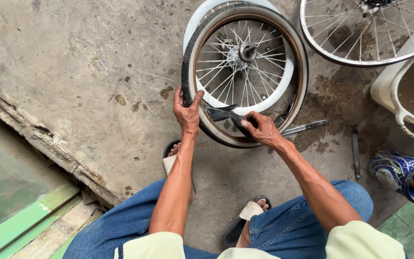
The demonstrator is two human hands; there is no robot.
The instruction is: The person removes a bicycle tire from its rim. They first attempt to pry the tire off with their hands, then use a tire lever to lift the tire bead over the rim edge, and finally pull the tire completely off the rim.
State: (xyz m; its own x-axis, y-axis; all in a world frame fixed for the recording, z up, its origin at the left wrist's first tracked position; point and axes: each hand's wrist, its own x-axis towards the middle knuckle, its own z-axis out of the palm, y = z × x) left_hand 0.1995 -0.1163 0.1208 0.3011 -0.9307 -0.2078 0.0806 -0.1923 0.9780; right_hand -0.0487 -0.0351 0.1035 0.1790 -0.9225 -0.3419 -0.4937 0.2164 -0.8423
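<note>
Squatting low over a stained concrete floor (97, 72), the person shows blue-jeaned knees and two sandalled feet at the bottom of the view, the left sandal (171, 160) just behind the left wrist and the right sandal (245, 218) between the legs. Just beyond the feet, the left hand (187, 111) is closed on the black tyre (186, 62) of a small bicycle wheel (245, 72), thumb hooked over the inner edge and fingers wrapped round the outside tread. The right hand (260, 128) is clamped on a limp black inner tube (224, 114), which hangs out in a loose flap between the two hands, at the near edge of the wheel. That wheel lies flat on the floor (its tyre is worn, dark and pale-walled, with a rusty brown band along the inner rim), and thin steel spokes fan out from a hub (246, 50) with a short axle. A white rim (202, 19) peeks from underneath it. To the right, a flat metal tyre lever (305, 127) lies beside the wheel, and a dark tool (355, 148) lies well apart from it. Farther right stand a blue patterned container (401, 175) and a cream plastic tub (398, 91); at the far top sits a bare spoked wheel (360, 33).
</note>
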